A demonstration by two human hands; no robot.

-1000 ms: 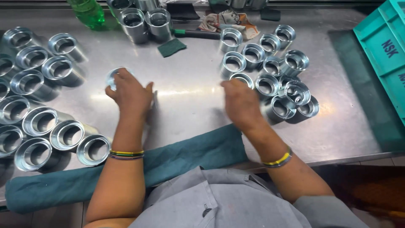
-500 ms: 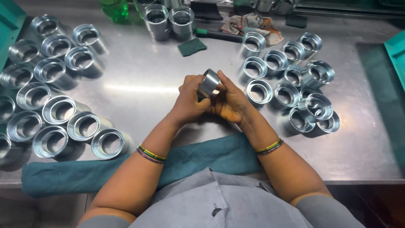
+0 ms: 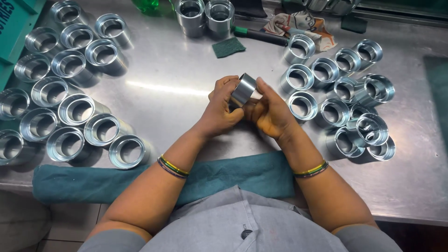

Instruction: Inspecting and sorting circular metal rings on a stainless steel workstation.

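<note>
Steel fills the frame: a brushed metal table point(image 3: 186, 93) carries two crowds of shiny machined rings, and one metal ring point(image 3: 243, 89) sits lifted above the middle of the frame, held between both hands. The left hand point(image 3: 223, 108) curls around its lower left side with the fingers closed against the wall, while the right hand point(image 3: 270, 112) presses in from the right, thumb up along the rim; the ring is tilted, its open end facing up and away. At the left of the frame a cluster of rings point(image 3: 70, 109) stands on end in loose rows, reaching to the frame's left edge beside a teal crate point(image 3: 18, 23). At the right another cluster of rings point(image 3: 347, 105) lies closer packed, some tipped on their sides, the nearest just beside the right hand. Between the two groups a bare strip of tabletop runs from the hands up to a small green scouring pad point(image 3: 228, 46) near the top. Along the table's near edge lies a folded teal cloth point(image 3: 140, 179), under both forearms.
</note>
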